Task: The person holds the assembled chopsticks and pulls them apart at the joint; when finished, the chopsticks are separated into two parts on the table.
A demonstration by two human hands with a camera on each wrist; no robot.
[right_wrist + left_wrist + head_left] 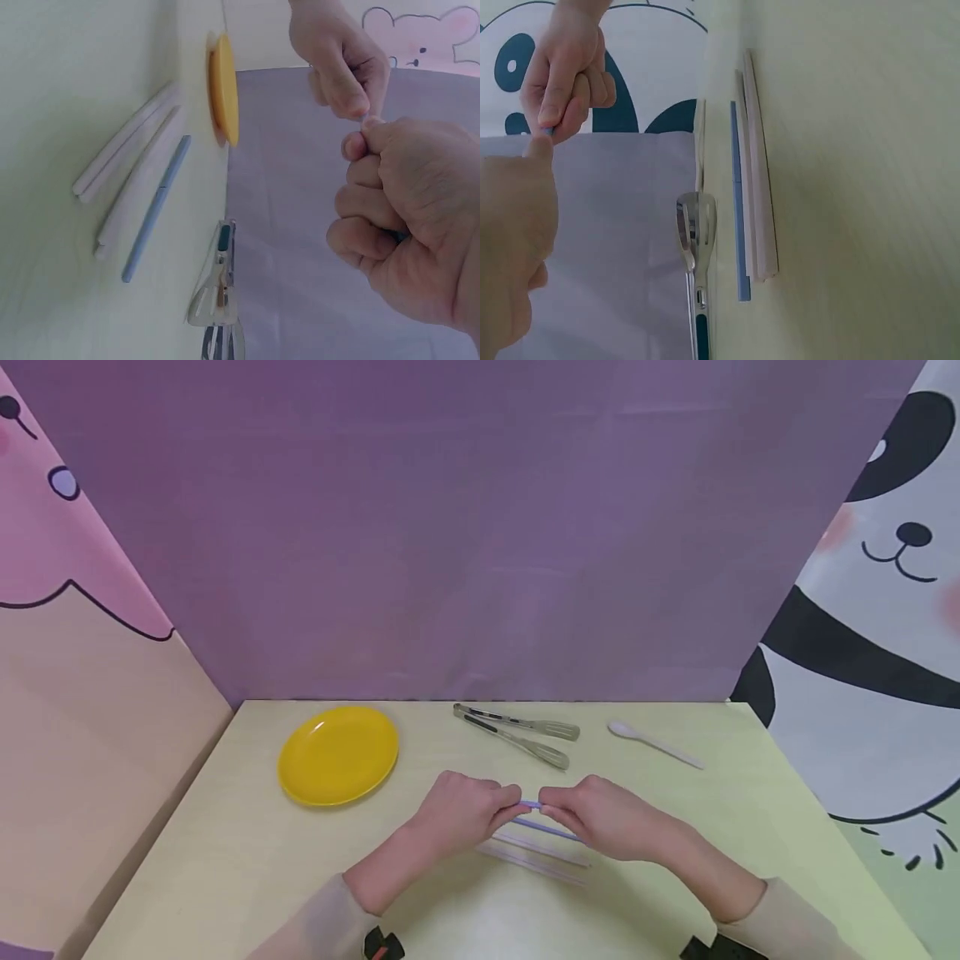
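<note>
The left hand (468, 810) and the right hand (607, 818) met above the table, thumbs toward each other, both curled and gripping the blue stick (530, 804); only a short piece showed between the fingertips. How far the stick ran inside each fist was hidden, though a bit of blue showed in the right palm. The step in hand looked to be working this stick near its middle; whether by twisting, pulling or bending could not be told. The next move would seem to call for an even, steady grip on both sides, the two ends kept in line so the stick did not snap or slip. Below the hands, on the table (210, 860), lay the other blue stick (546, 829), with a line across its middle that might be a joint. Just beside it, on the side nearer the person, lay the pale sticks (760, 195), roughly lengthwise with it. Farther out, beyond the hands, the tongs (551, 727) rested with their slotted ends spread apart. The yellow plate (337, 756) sat to their left, and the spoon (655, 743) to their right. A purple backdrop (480, 527) rose behind the far edge.
</note>
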